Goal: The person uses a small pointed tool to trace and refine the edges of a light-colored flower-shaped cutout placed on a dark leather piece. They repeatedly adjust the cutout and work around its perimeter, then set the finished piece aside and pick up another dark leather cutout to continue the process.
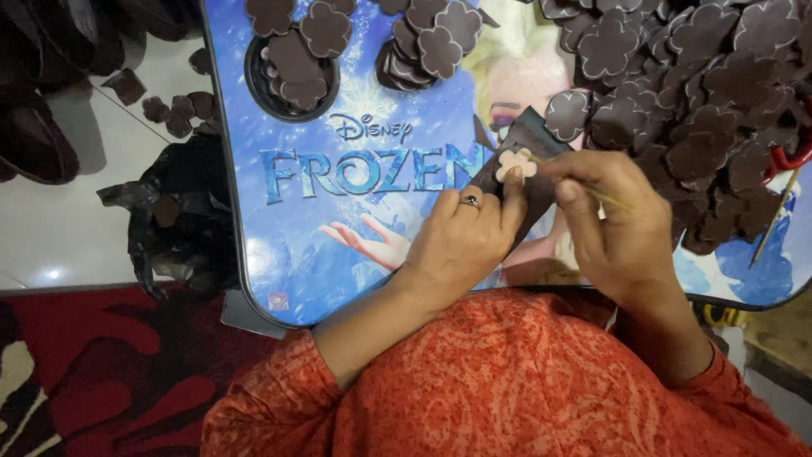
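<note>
My left hand (pixel 463 237), a ring on one finger, presses a dark brown sheet piece (pixel 526 182) down on the blue picture-printed table (pixel 338 245). A pale flower-shaped cut-out (pixel 515 162) lies on that piece under my left fingertips. My right hand (pixel 616 222) pinches a thin yellowish stick (pixel 592 189) whose tip rests at the pale flower. Both hands sit close together near the table's front edge.
A big heap of dark brown flower-shaped cut-outs (pixel 694 93) covers the table's right side. A smaller stack (pixel 427 46) and a round black dish (pixel 292 76) holding more stand at the back. Red-handled scissors (pixel 787 156) lie far right. A black plastic bag (pixel 173 216) sits on the floor left.
</note>
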Demonstrator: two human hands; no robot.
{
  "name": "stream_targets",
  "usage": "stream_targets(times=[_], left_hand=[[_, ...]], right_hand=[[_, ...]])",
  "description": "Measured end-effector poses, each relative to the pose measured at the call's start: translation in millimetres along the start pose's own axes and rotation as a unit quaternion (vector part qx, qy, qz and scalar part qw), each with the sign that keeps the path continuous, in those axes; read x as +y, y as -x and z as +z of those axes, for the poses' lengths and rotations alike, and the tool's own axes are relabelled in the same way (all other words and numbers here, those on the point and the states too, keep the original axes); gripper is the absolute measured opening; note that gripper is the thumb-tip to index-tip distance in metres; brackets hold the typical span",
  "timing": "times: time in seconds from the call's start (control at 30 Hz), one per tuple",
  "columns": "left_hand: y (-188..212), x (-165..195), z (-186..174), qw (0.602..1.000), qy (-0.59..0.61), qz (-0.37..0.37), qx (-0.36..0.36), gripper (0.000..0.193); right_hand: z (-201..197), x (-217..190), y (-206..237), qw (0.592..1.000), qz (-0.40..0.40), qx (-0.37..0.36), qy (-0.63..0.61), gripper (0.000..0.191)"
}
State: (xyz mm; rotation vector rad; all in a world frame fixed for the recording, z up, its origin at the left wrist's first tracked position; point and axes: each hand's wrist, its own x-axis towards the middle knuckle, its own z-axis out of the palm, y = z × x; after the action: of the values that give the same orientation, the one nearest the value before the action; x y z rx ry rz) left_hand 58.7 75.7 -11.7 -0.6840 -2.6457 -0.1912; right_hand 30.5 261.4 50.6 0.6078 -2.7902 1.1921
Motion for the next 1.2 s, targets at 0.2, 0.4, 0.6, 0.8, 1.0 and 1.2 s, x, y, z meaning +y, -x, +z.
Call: stream_targets(times=[0.2, 0.4, 0.6, 0.8, 1.0, 1.2], left_hand=[[-4, 2, -1, 1.0, -0.008, 0.004, -0.003, 0.031], [-8, 4, 1, 1.0, 0.001, -0.005, 0.004, 0.027], [-8, 4, 2, 1.0, -0.026, 0.002, 0.007, 0.022], [-9, 5, 2, 0.999, -0.031, 0.002, 0.011, 0.02], [-10, 5, 2, 1.0, -0.027, 0.005, 0.004, 0.019], [-10, 4, 4, 1.0, -0.024, 0.004, 0.015, 0.025]], right_hand=[[6, 0, -9, 0.996, -0.061, -0.024, 0.062, 0.005], [8, 0, -14, 0.993, -0.094, -0.029, 0.068, 0.004], [8, 0, -17, 0.989, -0.118, -0.028, 0.087, 0.004], [9, 2, -18, 0.988, -0.132, -0.026, 0.081, 0.003], [10, 4, -17, 0.988, -0.133, -0.022, 0.075, 0.004], [12, 5, -18, 0.984, -0.154, -0.018, 0.091, 0.006]])
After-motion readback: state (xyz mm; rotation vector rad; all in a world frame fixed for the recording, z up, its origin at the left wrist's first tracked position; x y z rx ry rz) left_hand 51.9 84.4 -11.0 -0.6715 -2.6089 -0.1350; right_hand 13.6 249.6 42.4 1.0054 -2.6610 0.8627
